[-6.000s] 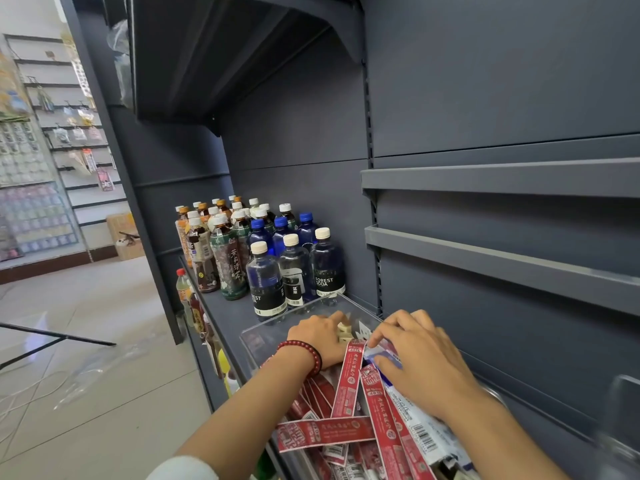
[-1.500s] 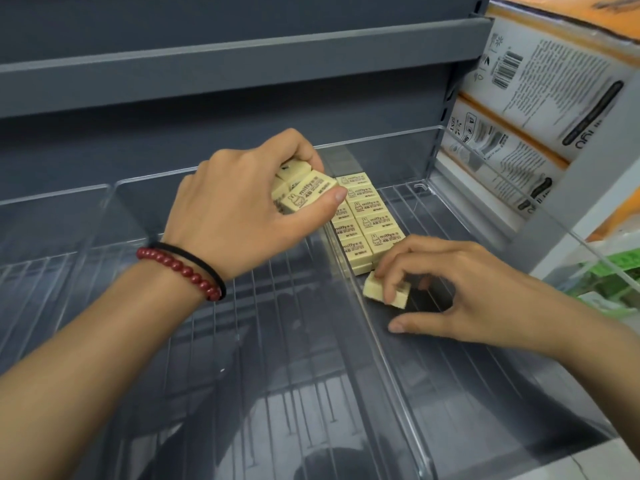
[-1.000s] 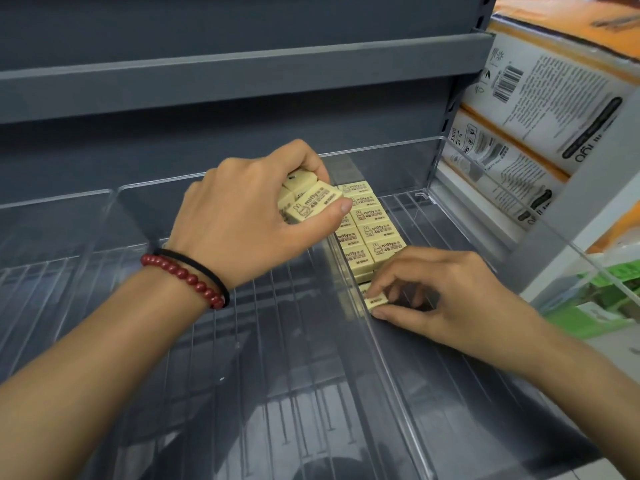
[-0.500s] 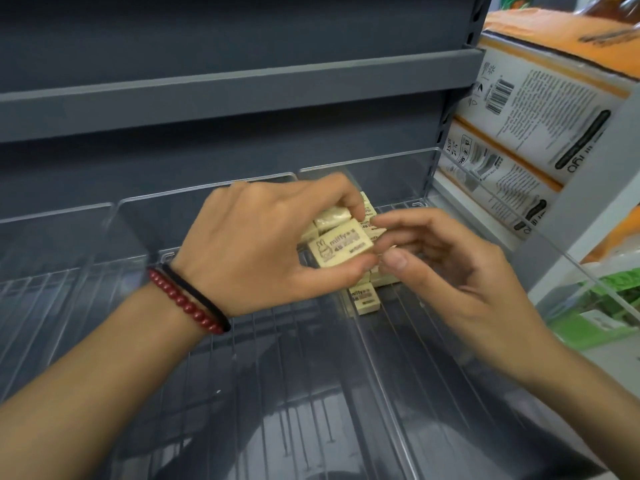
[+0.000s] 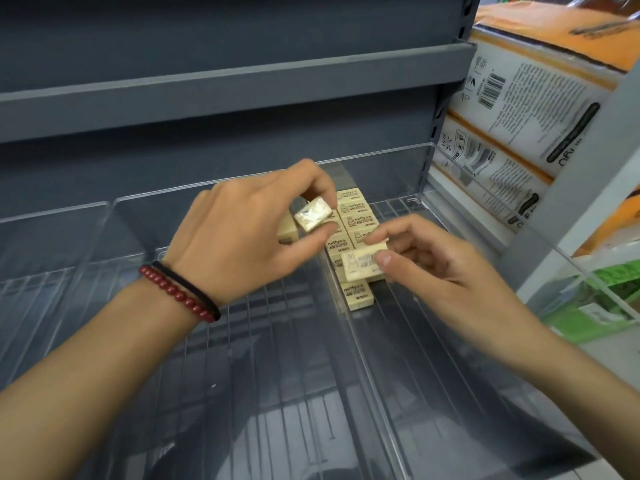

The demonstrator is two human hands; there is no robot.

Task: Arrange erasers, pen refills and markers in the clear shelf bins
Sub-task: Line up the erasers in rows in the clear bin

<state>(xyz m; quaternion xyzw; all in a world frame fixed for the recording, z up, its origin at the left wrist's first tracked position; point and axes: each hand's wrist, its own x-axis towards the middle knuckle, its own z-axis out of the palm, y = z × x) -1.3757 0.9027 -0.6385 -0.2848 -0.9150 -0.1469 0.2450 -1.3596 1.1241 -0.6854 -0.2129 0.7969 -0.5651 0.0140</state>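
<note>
Cream wrapped erasers (image 5: 356, 216) lie in rows at the back left of the right clear bin (image 5: 485, 341), along its divider. One more eraser (image 5: 360, 296) lies alone at the front of the row. My left hand (image 5: 249, 237) hovers over the divider and grips a small stack of erasers (image 5: 311, 214), the top one pinched between thumb and forefinger. My right hand (image 5: 433, 265) pinches a single eraser (image 5: 363, 265) just above the rows.
A second clear bin (image 5: 207, 375) on the left holds nothing I can see. Grey shelf ledges (image 5: 225, 88) run above. Stacked white and orange cartons (image 5: 526, 109) stand at the right, with green packets (image 5: 595, 306) below them.
My right hand has taken one eraser from my left hand's stack and carried it down and to the right, toward the rows. Six seconds ago both hands were in another bin near bottles.
</note>
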